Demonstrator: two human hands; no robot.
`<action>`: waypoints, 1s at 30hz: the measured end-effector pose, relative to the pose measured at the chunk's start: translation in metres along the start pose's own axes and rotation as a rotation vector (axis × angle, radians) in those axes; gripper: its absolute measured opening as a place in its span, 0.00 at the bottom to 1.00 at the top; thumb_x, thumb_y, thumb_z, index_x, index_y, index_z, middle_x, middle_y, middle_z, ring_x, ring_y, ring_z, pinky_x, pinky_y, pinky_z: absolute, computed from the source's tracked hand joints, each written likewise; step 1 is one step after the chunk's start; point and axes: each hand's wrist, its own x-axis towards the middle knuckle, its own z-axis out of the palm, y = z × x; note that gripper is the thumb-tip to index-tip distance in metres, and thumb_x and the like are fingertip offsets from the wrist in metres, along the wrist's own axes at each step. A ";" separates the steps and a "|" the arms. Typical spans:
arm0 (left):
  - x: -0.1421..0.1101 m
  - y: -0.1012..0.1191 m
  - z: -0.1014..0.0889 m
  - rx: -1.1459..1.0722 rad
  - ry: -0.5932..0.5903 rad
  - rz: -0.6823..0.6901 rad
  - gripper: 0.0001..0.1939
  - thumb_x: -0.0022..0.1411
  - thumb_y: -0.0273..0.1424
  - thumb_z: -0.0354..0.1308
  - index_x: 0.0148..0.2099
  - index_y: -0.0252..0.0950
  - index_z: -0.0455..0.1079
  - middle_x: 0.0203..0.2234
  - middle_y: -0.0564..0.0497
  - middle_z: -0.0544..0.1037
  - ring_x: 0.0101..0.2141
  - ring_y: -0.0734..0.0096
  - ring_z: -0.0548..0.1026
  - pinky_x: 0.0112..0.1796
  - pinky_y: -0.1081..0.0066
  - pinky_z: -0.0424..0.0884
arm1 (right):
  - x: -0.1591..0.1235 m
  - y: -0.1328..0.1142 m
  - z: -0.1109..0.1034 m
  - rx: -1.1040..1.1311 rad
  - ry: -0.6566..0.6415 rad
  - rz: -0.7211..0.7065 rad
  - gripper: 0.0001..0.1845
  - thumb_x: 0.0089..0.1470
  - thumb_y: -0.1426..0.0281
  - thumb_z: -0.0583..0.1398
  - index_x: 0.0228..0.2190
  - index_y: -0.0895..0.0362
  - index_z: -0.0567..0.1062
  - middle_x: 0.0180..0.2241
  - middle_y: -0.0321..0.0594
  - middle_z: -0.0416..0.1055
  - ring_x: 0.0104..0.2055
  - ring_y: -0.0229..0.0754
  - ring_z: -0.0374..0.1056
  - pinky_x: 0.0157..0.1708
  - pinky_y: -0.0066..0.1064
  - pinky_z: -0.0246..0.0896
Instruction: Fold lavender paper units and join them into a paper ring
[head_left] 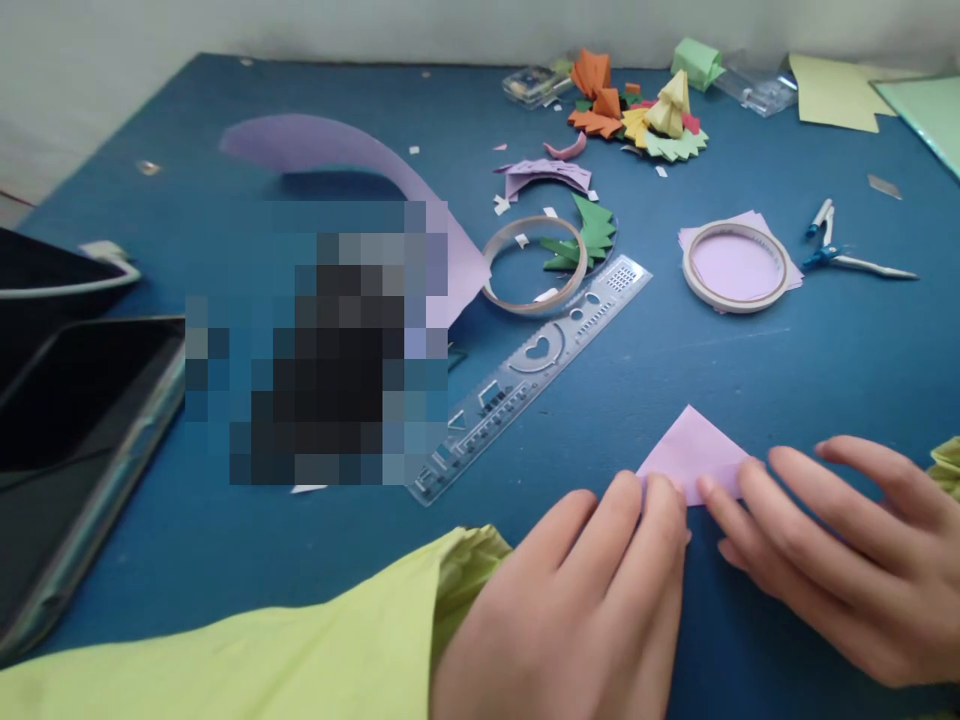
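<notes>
A small lilac paper triangle (691,450) lies on the blue table (750,370) near the front edge. My left hand (577,600) rests flat with its fingertips pressing the triangle's lower left edge. My right hand (832,550) lies flat beside it, its fingertips on the triangle's lower right edge. Both hands have their fingers stretched out and pin the paper down. A lime green sleeve (300,650) covers my left arm.
A clear stencil ruler (532,370) lies diagonally mid-table, beside a tape ring (534,265). Another tape ring (735,266) sits on lilac paper, with a compass (840,255) to its right. Folded paper shapes (645,110) cluster at the back. A tablet (67,440) lies left.
</notes>
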 end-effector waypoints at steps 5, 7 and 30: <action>0.008 0.001 -0.001 0.131 -0.015 0.041 0.15 0.60 0.22 0.47 0.38 0.32 0.77 0.36 0.45 0.79 0.36 0.62 0.75 0.30 0.69 0.72 | 0.001 0.004 0.003 0.081 -0.008 0.058 0.18 0.61 0.79 0.47 0.38 0.61 0.76 0.43 0.44 0.75 0.48 0.48 0.66 0.42 0.42 0.58; 0.009 0.003 0.001 0.150 -0.011 0.059 0.14 0.60 0.24 0.48 0.37 0.31 0.77 0.34 0.44 0.79 0.34 0.62 0.75 0.28 0.68 0.71 | 0.000 0.005 0.003 0.080 -0.007 0.026 0.20 0.60 0.80 0.45 0.39 0.62 0.76 0.43 0.46 0.75 0.48 0.49 0.66 0.42 0.42 0.58; 0.020 -0.023 0.006 -0.410 -0.157 -0.517 0.14 0.65 0.27 0.46 0.26 0.38 0.63 0.21 0.54 0.68 0.23 0.69 0.69 0.22 0.70 0.62 | 0.015 0.033 0.010 0.666 -0.153 0.477 0.11 0.62 0.69 0.55 0.27 0.56 0.67 0.28 0.36 0.63 0.32 0.39 0.58 0.33 0.32 0.53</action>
